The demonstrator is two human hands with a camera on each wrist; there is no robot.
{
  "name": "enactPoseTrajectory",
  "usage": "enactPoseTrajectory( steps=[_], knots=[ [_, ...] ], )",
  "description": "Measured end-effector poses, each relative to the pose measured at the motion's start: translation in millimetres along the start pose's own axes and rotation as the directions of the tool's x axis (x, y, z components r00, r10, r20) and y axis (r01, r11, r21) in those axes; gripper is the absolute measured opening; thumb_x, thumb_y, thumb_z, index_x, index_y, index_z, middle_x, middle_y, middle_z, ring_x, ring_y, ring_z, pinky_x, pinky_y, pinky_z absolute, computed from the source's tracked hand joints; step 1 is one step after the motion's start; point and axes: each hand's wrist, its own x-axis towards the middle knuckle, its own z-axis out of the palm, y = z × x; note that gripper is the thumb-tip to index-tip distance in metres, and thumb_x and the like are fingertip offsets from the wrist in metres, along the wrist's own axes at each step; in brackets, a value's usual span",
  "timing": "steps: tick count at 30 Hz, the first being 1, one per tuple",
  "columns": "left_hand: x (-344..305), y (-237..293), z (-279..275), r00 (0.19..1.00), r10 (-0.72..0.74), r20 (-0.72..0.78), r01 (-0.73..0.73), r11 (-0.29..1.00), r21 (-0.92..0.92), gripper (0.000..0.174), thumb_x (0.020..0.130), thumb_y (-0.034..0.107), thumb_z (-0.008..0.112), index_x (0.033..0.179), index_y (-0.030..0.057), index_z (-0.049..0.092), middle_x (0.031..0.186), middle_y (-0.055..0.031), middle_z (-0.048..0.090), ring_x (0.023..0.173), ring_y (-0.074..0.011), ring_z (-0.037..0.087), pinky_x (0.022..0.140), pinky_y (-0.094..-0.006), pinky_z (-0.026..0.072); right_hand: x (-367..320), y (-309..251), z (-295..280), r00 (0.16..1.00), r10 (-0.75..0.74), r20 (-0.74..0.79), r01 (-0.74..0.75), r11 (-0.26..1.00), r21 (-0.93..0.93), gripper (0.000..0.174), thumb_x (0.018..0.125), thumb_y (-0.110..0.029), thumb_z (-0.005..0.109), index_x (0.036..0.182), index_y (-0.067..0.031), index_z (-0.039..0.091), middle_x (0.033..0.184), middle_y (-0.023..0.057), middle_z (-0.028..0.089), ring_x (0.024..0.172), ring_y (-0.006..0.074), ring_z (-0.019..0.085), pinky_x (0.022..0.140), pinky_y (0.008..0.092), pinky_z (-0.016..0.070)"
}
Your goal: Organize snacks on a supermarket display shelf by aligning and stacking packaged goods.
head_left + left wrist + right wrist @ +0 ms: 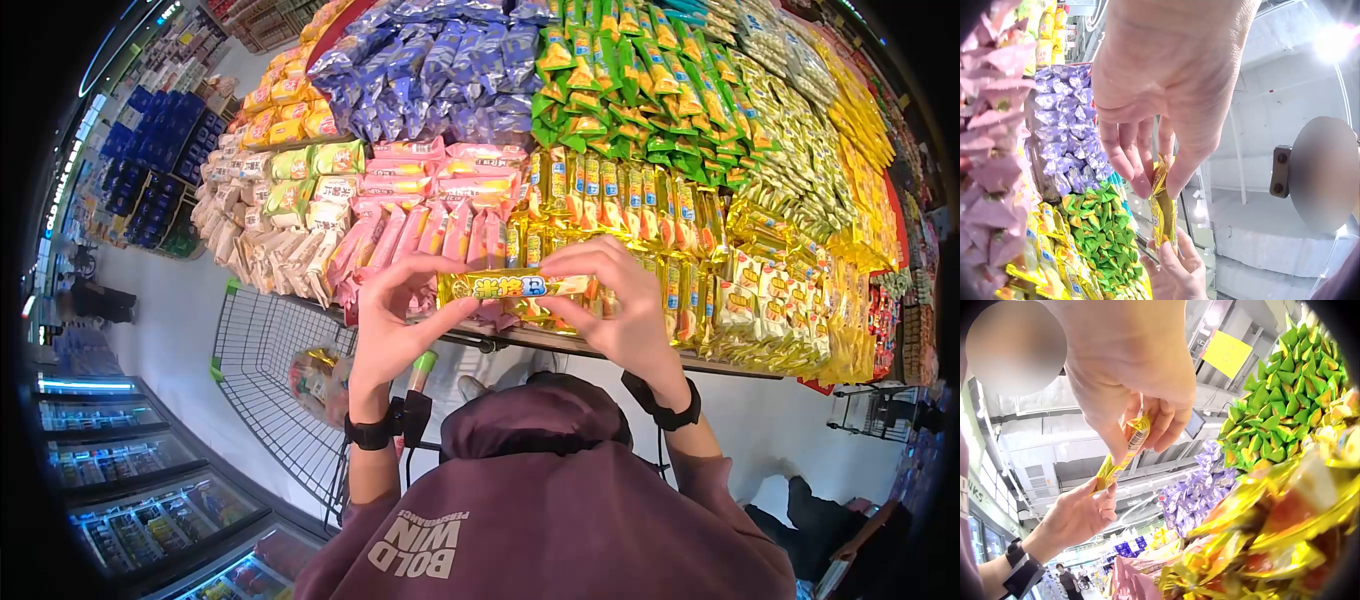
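A slim gold-wrapped snack bar with green and blue lettering lies level between two hands above the display's front edge. My left hand pinches its left end, and my right hand pinches the right end. In the left wrist view the bar hangs from the left hand, with the right hand at its far end. The right wrist view has the right hand on one end of the bar, a barcode showing, and the left hand on the other.
Heaped snack packs fill the display: pink, purple, green and gold. A wire shopping cart holding a bagged item stands at the left. Freezers line the lower left. Another person is at the lower right.
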Motion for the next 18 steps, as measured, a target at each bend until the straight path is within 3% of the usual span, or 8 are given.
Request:
enactPoseTrajectory(
  steps=[8, 10, 16, 18],
  knots=[
    [19.5, -10.2, 57.9, 0.996, -0.083, 0.014, 0.084, 0.995, -0.048, 0.035, 0.078, -0.003, 0.079, 0.11, -0.0022, 0.066, 0.107, -0.0082, 0.068, 0.1, -0.0134, 0.065, 0.089, -0.0278, 0.0507, -26.1, 23.9, -50.0, 0.991, 0.131, -0.011, -0.131, 0.99, -0.047, 0.03, 0.071, -0.004, 0.084, 0.098, -0.0058, 0.07, 0.099, 0.0075, 0.072, 0.093, 0.0254, 0.066, 0.082, 0.0359, 0.0511],
    [21.6, -8.5, 68.5, 0.999, -0.048, -0.002, 0.048, 0.999, -0.005, 0.035, 0.078, -0.003, 0.08, 0.11, -0.0014, 0.067, 0.106, -0.0068, 0.068, 0.098, -0.0115, 0.063, 0.087, -0.0269, 0.0503, -26.8, 26.9, -57.8, 0.99, 0.142, -0.005, -0.143, 0.989, -0.038, 0.03, 0.071, -0.004, 0.084, 0.098, -0.0062, 0.07, 0.099, 0.0075, 0.072, 0.093, 0.0253, 0.067, 0.082, 0.0362, 0.0512],
    [31.1, -8.6, 88.7, 0.999, -0.04, -0.024, 0.041, 0.998, 0.046, 0.032, 0.08, -0.001, 0.079, 0.11, -0.0014, 0.067, 0.099, -0.0037, 0.067, 0.09, -0.0074, 0.062, 0.08, -0.0237, 0.0496, -28.8, 30.4, -77.5, 0.983, 0.183, -0.015, -0.184, 0.982, -0.052, 0.031, 0.073, -0.007, 0.084, 0.101, -0.0056, 0.072, 0.094, 0.0074, 0.072, 0.085, 0.0222, 0.065, 0.072, 0.0319, 0.05],
    [34.3, -4.1, 94.0, 0.986, -0.163, -0.021, 0.164, 0.987, 0.006, 0.02, 0.086, 0.003, 0.075, 0.104, -0.002, 0.069, 0.092, -0.0034, 0.068, 0.082, -0.0062, 0.063, 0.071, -0.022, 0.0493, -30.2, 27.5, -83.6, 0.971, 0.24, -0.007, -0.24, 0.97, -0.035, 0.03, 0.074, -0.009, 0.085, 0.101, -0.0052, 0.072, 0.092, 0.0079, 0.072, 0.083, 0.021, 0.064, 0.07, 0.0314, 0.0497]
  ],
)
